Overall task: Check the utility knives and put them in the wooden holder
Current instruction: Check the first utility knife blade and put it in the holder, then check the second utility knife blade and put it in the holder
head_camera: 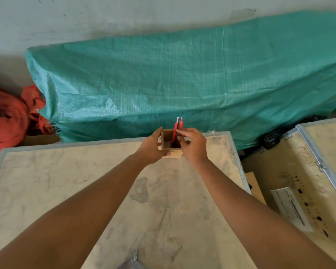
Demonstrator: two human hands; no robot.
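Both hands are at the wooden holder (171, 141), far out on the crate lid (85, 191). My left hand (152, 147) grips its side. My right hand (192, 144) pinches a red utility knife (177, 127) standing in it. I think I should keep the box steady and slide the knife straight down. Both arms reach out almost straight.

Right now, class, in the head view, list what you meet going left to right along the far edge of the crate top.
Crumpled orange cloth → left hand → small wooden holder → red utility knife → right hand → black plastic bag.
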